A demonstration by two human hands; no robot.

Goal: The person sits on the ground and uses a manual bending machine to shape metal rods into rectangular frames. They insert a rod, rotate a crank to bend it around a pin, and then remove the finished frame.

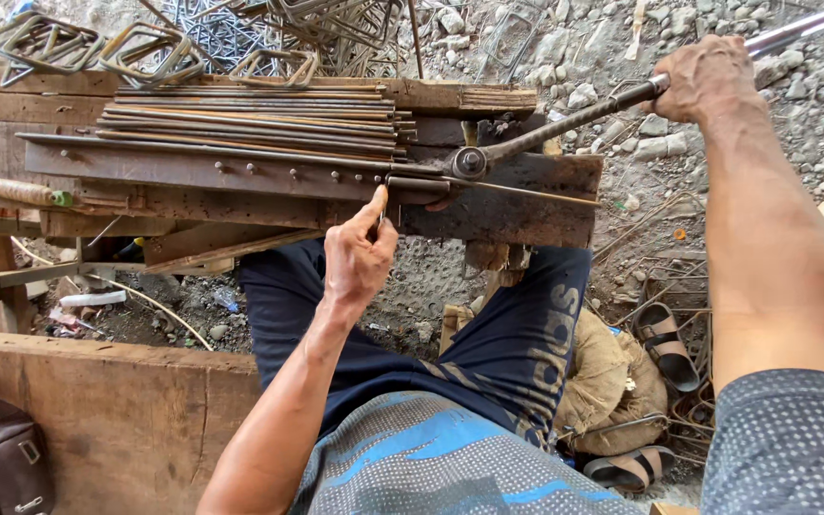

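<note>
Steel rod (526, 194), thin and stiff, lay along the front edge of the wooden bench (526, 224), fed into the bender pivot (469, 163). My left hand (360, 250) pinched its near end at 6 o'clock of the pivot. My right hand (708, 78) was clenched around the lever handle (574, 117) at 2 o'clock. Judged hard and springy; best held close to the pivot. Rod stock (250, 119) lay stacked at 10 o'clock.
</note>
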